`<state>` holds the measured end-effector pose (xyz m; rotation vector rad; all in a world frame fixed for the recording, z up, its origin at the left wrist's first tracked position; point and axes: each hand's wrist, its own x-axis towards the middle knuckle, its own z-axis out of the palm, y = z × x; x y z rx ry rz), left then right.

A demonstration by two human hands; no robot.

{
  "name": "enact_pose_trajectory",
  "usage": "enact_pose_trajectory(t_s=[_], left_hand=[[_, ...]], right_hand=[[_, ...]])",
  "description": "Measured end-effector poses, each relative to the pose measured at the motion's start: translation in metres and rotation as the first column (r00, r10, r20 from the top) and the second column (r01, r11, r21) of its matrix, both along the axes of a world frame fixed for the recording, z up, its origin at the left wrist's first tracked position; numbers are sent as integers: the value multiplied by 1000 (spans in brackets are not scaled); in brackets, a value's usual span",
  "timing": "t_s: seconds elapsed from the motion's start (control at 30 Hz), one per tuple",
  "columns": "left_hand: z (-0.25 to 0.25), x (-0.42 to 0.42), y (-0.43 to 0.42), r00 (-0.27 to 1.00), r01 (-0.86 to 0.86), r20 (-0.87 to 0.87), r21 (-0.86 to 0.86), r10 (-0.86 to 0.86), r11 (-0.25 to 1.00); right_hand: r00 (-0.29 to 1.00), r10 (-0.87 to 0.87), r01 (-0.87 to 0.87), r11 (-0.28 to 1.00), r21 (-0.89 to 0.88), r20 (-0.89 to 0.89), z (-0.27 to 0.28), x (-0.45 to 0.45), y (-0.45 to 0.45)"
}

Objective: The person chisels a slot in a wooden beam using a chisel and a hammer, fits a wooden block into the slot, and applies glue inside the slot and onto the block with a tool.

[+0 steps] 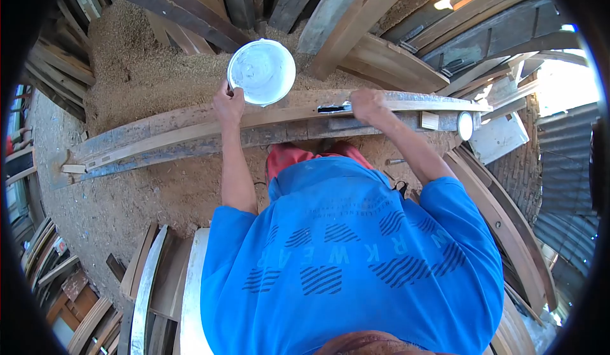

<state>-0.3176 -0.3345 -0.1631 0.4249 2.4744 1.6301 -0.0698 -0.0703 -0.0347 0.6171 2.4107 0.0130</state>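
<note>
My left hand (229, 105) is closed on the rim of a round white bucket (262, 72), whose inside is smeared with white. The bucket is tilted so that I look into it, above a long wooden beam (190, 128). My right hand (368, 106) is closed round what looks like a paintbrush (333, 108), its dark end lying against the beam's upper face. The handle is hidden in my fist. To the right of that hand the beam's face looks paler than on the left.
The beam rests on a long, worn workbench (292, 129). A small wood block (429, 121) and a white round container (465, 126) sit near its right end. Planks (184, 12) lean behind, over heaped sawdust (140, 69). Curved timbers (502, 221) stand at the right.
</note>
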Motion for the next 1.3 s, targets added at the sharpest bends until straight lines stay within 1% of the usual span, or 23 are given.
enact_pose_trajectory(t_s=[0.03, 0.1, 0.23, 0.33, 0.43, 0.53, 0.63, 0.73, 0.8, 0.87, 0.97, 1.0, 1.07, 1.1, 1.2, 1.3], left_hand=[[3, -1, 1, 1000, -1, -19, 58, 2, 998], [7, 3, -2, 1000, 1, 10, 9, -1, 1000], [21, 6, -3, 998, -4, 67, -64, 8, 998], [21, 6, -3, 998, -5, 62, -73, 9, 997], [17, 6, -2, 996, -17, 83, -39, 20, 999], [18, 5, -2, 998, -14, 56, -75, 18, 997], [20, 7, 0, 999, -42, 25, -85, 44, 996], [13, 6, 0, 998, -49, 47, -57, 52, 997], [6, 4, -1, 998, -35, 46, -53, 38, 998], [11, 2, 2, 999, -27, 44, -67, 30, 997], [12, 6, -3, 998, -34, 54, -102, 39, 994], [11, 6, -3, 998, -33, 47, -96, 38, 995], [15, 4, 3, 999, -35, 26, -81, 37, 996], [21, 7, 2, 999, -33, 17, -85, 34, 996], [15, 6, 0, 1000, -15, 12, -85, 16, 996], [17, 6, -1, 998, -11, 55, -91, 16, 996]], right_hand=[[993, 38, -42, 999, 33, 115, -13, -8, -8], [999, 2, -4, 998, 65, 37, -24, 3, -11], [992, -1, 11, 997, 73, -126, 1, 14, -10], [998, 42, -45, 998, 48, 54, 35, 9, 7], [992, 78, -79, 997, 10, 101, 68, 7, 29], [989, 16, -22, 999, -42, -144, 76, 21, 36], [975, 145, -160, 984, -82, -169, 59, 32, 30], [975, 99, -98, 995, 13, -197, 48, 25, 9], [969, 68, -75, 997, -22, -237, 47, 26, 9], [958, 40, -57, 997, -52, -283, 50, 23, 12], [989, 44, -53, 997, -63, -141, 63, 19, 11], [993, 35, -42, 997, -63, -113, 52, 21, 9], [998, 26, -29, 999, -45, -63, 11, 24, 10], [985, -54, 52, 999, -15, -161, -3, 28, 1], [921, -179, 191, 982, -1, -345, -12, 38, -11], [915, -263, 273, 962, -11, -307, 3, 37, -12]])
